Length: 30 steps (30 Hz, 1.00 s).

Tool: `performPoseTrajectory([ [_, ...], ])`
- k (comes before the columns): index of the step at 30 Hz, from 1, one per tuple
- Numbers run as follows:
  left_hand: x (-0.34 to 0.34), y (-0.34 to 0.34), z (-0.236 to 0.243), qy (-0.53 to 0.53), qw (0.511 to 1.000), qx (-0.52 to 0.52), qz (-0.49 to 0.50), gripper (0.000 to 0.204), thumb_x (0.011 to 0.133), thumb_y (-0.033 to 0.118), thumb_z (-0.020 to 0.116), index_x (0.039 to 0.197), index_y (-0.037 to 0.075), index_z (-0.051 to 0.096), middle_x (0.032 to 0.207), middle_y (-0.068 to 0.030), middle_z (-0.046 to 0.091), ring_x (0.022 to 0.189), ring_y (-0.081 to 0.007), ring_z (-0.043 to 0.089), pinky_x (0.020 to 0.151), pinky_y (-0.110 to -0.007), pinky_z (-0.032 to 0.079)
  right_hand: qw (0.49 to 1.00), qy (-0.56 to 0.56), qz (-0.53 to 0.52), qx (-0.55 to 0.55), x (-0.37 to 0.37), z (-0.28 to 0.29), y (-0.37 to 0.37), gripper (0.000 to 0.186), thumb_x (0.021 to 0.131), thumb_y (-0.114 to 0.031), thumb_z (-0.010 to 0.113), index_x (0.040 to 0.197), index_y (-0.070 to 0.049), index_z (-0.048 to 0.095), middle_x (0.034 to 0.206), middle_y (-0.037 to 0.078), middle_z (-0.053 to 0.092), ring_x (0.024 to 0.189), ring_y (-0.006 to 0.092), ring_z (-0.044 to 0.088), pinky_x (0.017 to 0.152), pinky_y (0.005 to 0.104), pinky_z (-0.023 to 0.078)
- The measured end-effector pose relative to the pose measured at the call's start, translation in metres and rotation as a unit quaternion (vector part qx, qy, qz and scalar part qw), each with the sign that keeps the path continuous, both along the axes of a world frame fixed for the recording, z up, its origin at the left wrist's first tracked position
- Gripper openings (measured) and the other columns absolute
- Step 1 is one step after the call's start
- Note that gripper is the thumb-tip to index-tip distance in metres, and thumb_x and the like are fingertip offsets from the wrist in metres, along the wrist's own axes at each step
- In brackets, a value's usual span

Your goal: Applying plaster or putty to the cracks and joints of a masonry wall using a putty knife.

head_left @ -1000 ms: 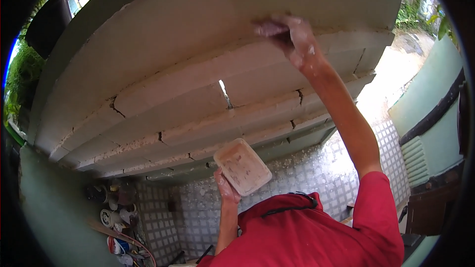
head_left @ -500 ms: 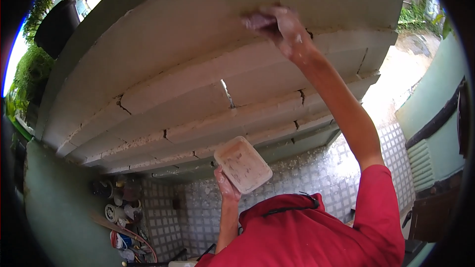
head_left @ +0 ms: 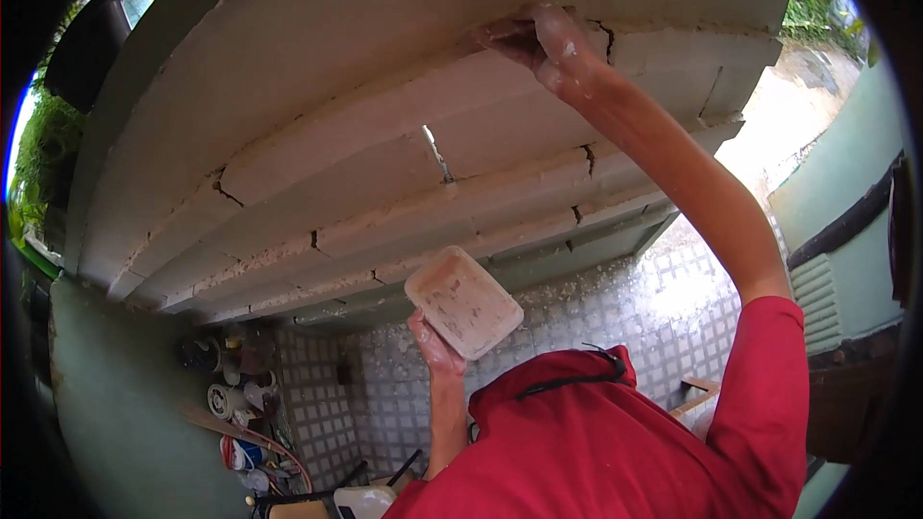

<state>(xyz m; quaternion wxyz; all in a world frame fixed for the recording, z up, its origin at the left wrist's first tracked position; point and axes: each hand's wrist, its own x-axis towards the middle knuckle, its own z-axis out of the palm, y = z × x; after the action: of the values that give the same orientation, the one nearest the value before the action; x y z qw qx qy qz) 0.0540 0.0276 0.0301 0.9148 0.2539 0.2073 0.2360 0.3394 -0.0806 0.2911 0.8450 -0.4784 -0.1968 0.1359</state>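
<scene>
My left hand (head_left: 438, 346) grips a shallow rectangular plastic tub (head_left: 469, 304) by its near-left edge. The tub is whitish, with pale paste smeared over its inside and darker patches showing through. My right hand (head_left: 546, 46), coated in white residue, reaches up to a stepped, pale-painted surface (head_left: 385, 115). Its bent fingers are against a seam under the uppermost panel, close to a dark crack (head_left: 606, 41). Whatever those fingers hold, if anything, is hidden. Rough filler and several cracks run along the ledges, and a bright narrow gap (head_left: 435, 152) shows between two panels.
Tiled floor (head_left: 615, 317) with white spatters lies below. Buckets and assorted containers (head_left: 229, 402) stand along the green wall (head_left: 135, 394) at lower left. A white chair-like piece (head_left: 365, 500) is by my left elbow. At right are another green wall (head_left: 846, 183) and dark wooden furniture (head_left: 851, 404).
My right hand has come down slightly from the panel's face to the seam beneath it. The tub in my left hand has shifted slightly up and left in view.
</scene>
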Motion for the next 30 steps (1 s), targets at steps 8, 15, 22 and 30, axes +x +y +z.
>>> performPoseTrajectory([
  [8, 0.019, 0.002, 0.002, 0.017, 0.999, 0.035, -0.017, 0.058, 0.084, 0.045, 0.048, 0.128, 0.008, 0.046, 0.125, -0.0083, 0.054, 0.113, -0.0259, 0.053, 0.098, -0.039, 0.042, 0.999, 0.006, 0.014, 0.049, 0.023, 0.027, 0.026, 0.030, 0.091, -0.002, 0.033, 0.109, 0.016, 0.049, 0.099, 0.024, 0.060, 0.092, 0.0343, 0.063, 0.088, 0.0346, 0.056],
  [15, 0.009, -0.013, 0.007, 0.003, 0.999, 0.039, -0.037, 0.059, 0.084, 0.045, 0.047, 0.128, 0.006, 0.045, 0.124, -0.0096, 0.055, 0.114, -0.0266, 0.053, 0.099, -0.039, 0.042, 0.994, -0.108, 0.027, -0.011, 0.021, 0.050, 0.015, 0.025, 0.088, -0.005, 0.039, 0.100, 0.012, 0.054, 0.094, 0.020, 0.062, 0.084, 0.0283, 0.065, 0.076, 0.0344, 0.059],
  [22, -0.008, -0.015, -0.001, 0.037, 0.999, 0.033, -0.020, 0.059, 0.085, 0.045, 0.044, 0.128, 0.006, 0.046, 0.125, -0.0102, 0.055, 0.113, -0.0280, 0.054, 0.098, -0.040, 0.043, 0.935, -0.280, -0.065, -0.209, 0.009, 0.051, -0.053, 0.019, 0.082, -0.013, 0.052, 0.090, 0.002, 0.060, 0.083, 0.014, 0.065, 0.078, 0.0219, 0.066, 0.069, 0.0368, 0.055],
  [30, -0.029, -0.017, 0.000, 0.027, 0.998, 0.049, 0.015, 0.060, 0.085, 0.046, 0.042, 0.130, 0.006, 0.044, 0.126, -0.0098, 0.054, 0.115, -0.0275, 0.053, 0.098, -0.040, 0.042, 0.591, -0.573, -0.446, -0.350, 0.048, -0.002, -0.046, 0.029, 0.075, -0.014, 0.058, 0.101, -0.002, 0.060, 0.096, 0.019, 0.062, 0.088, 0.0385, 0.058, 0.077, 0.0501, 0.046],
])
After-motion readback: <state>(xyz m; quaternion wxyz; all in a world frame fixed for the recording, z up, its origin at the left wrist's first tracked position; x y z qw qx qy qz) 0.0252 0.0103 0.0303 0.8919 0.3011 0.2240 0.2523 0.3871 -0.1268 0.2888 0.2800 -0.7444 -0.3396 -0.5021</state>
